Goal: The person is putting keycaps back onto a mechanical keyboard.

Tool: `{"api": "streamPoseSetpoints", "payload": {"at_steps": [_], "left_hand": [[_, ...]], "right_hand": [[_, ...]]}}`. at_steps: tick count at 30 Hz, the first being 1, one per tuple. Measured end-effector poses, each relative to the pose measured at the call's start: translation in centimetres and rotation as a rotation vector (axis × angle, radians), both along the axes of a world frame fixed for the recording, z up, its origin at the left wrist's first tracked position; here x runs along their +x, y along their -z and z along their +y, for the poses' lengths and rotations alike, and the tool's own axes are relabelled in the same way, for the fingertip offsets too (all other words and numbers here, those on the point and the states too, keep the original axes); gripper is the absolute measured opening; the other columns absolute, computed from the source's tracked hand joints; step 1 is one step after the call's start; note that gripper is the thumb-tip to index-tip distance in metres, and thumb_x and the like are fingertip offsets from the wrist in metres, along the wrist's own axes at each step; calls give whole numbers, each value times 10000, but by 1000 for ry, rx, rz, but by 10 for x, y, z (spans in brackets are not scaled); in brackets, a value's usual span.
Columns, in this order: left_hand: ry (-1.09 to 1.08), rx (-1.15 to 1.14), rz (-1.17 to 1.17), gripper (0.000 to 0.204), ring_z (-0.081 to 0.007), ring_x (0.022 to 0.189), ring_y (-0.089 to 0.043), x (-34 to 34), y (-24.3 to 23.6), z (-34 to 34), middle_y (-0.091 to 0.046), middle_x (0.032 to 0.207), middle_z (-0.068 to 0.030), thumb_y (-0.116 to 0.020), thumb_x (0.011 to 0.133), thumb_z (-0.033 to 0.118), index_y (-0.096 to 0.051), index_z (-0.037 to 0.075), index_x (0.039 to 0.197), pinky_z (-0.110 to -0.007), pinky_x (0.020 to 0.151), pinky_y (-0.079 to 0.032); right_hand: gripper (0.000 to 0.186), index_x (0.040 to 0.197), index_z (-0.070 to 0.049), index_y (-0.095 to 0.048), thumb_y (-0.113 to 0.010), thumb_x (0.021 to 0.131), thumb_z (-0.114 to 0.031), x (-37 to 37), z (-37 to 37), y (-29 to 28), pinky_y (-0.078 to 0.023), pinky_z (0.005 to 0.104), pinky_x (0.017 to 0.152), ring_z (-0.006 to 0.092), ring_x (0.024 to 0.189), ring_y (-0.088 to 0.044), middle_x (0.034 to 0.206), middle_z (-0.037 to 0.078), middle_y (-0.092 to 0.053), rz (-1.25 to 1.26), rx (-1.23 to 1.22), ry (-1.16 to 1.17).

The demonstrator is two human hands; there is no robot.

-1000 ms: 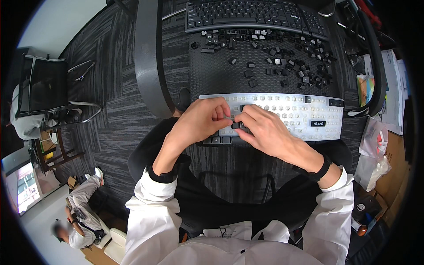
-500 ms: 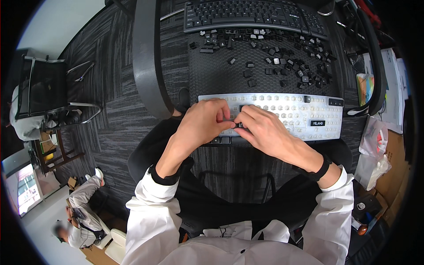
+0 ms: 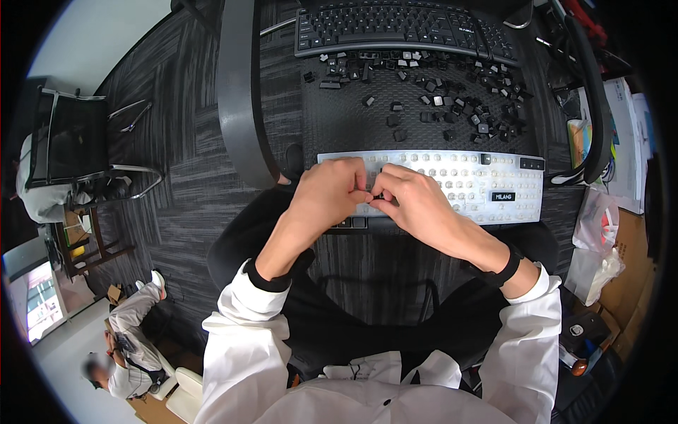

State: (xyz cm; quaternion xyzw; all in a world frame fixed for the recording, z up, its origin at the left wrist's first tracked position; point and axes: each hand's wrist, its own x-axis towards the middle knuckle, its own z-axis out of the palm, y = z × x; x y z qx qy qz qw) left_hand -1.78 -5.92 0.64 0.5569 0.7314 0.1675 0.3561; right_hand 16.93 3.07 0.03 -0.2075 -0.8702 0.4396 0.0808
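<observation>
A white keyboard base [image 3: 462, 205] with rows of bare switches lies across my lap, a few black keycaps fitted at its right top corner and along its lower left edge. Over its left half my two hands meet with fingertips pinched. My left hand [image 3: 321, 191] and my right hand [image 3: 417, 201] close on a small black keycap [image 3: 377, 199], mostly hidden by the fingers. Another dark keycap shows just behind the right hand's knuckles. Beyond the base, many loose black keycaps [image 3: 466, 113] lie scattered on a black textured board [image 3: 339, 120].
A full black keyboard [image 3: 381, 25] sits at the board's far edge. Dark curved frames [image 3: 244, 106] rise on either side. At right are plastic bags [image 3: 597, 226] and cardboard [image 3: 628, 261]. Black chair [image 3: 74, 141] stands left; a seated person [image 3: 134, 339] is at lower left.
Both hands stay pinched together over the same part of the white base, with slight finger shifts. The keycap between them is more covered now. The view has shifted slightly.
</observation>
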Motion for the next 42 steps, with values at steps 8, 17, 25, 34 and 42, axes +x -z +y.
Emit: {"api": "streamPoseSetpoints", "payload": {"at_steps": [8, 17, 25, 34, 42], "left_hand": [[-176, -29, -523, 123, -55, 668, -579, -22, 1, 7, -617, 692, 1, -751, 978, 93, -670, 2, 996, -251, 607, -452], [-227, 304, -131, 168, -115, 733, -556, -10, 6, 15, -611, 852, -34, -709, 967, 36, -675, 9, 1129, -288, 674, -471], [-187, 312, -167, 162, -201, 725, -592, -10, 10, 13, -597, 889, -82, -704, 970, 59, -662, 13, 1119, -360, 692, -510], [-202, 270, -96, 170, -182, 748, -577, -4, 6, 14, -597, 890, -78, -715, 954, 51, -678, 2, 1113, -340, 712, -493], [-178, 278, -49, 160, -221, 739, -614, -3, 8, 15, -603, 904, -88, -716, 956, 71, -675, 8, 1097, -374, 691, -513]], "right_hand": [[218, 1070, -36, -681, -786, 881, -49, 6, 33, -19, -529, 411, 666, 294, 745, -658, 863, 104, -637, 43, -165, 29], [245, 1152, 11, -672, -743, 926, -50, -4, 64, 1, -587, 427, 778, 300, 910, -691, 1023, 117, -639, 71, 373, 213], [339, 1229, 19, -675, -760, 927, -110, -7, 64, 14, -606, 432, 818, 330, 1009, -694, 1050, 138, -652, 23, 419, 194], [301, 1163, 11, -678, -768, 928, -155, -9, 65, 17, -605, 438, 804, 332, 1000, -691, 1029, 133, -652, -13, 410, 188], [196, 1010, -33, -650, -792, 890, -94, -19, 64, 29, -587, 430, 761, 308, 951, -687, 985, 100, -637, 80, 326, 216]]}}
